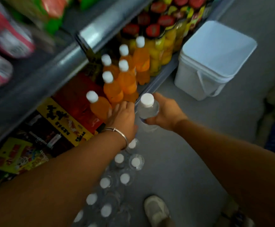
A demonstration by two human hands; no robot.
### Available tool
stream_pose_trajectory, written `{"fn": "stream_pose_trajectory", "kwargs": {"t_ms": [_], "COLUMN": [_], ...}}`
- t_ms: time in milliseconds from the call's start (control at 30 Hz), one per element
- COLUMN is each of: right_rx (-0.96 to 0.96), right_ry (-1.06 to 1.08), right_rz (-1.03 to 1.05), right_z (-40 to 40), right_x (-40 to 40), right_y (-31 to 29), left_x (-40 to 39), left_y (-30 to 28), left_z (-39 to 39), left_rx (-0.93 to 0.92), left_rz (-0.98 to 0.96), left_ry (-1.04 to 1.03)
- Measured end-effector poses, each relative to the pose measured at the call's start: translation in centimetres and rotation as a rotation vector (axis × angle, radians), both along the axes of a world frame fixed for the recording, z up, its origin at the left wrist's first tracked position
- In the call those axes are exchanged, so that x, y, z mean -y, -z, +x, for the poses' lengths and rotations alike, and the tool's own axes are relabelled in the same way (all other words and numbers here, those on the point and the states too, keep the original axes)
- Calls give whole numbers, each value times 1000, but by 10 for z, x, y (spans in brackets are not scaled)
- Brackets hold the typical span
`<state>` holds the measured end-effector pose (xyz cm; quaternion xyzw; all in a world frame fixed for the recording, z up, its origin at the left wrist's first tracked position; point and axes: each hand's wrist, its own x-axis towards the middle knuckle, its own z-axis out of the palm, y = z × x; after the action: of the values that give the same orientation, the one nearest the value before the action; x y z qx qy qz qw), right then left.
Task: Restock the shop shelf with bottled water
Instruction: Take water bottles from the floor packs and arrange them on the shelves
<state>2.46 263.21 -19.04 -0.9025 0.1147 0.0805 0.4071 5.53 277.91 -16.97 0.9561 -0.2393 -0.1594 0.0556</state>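
Note:
My right hand (166,113) grips a clear water bottle (147,107) with a white cap, held upright just in front of the bottom shelf's edge (151,86). My left hand (122,115), a silver bangle on its wrist, reaches onto that shelf with straight fingers against the orange drink bottles (117,86). On the grey floor below my arms stands a pack of several more water bottles (119,177), seen from above as white caps.
Jars of yellow fruit with red lids (159,35) fill the shelf to the right of the orange bottles. Snack packets (64,122) lie on the shelf's left. A white lidded bucket (214,58) stands on the floor at the right. My shoe (156,210) is near the pack.

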Motion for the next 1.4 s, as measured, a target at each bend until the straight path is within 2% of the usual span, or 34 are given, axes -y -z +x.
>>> {"fn": "stream_pose_trajectory", "kwargs": {"t_ms": [200, 567, 833, 1000, 1133, 1400], "right_rx": [102, 333, 551, 677, 796, 859], "right_ry": [-38, -194, -275, -308, -315, -376], "right_rz": [83, 133, 186, 220, 218, 260], "right_z": [-20, -44, -53, -40, -19, 35], "right_x": [-4, -27, -61, -80, -89, -115], "right_y": [-161, -517, -754, -861, -927, -995], "left_x": [-5, -49, -84, -102, -112, -130], "left_y": [-146, -486, -708, -821, -887, -940], "left_z": [-20, -51, -59, -55, -50, -21], "left_rx": [53, 101, 318, 453, 561, 585], "left_rz": [-53, -193, -369, -415, -479, -634], "left_ry": [-19, 53, 42, 19, -63, -204]}}
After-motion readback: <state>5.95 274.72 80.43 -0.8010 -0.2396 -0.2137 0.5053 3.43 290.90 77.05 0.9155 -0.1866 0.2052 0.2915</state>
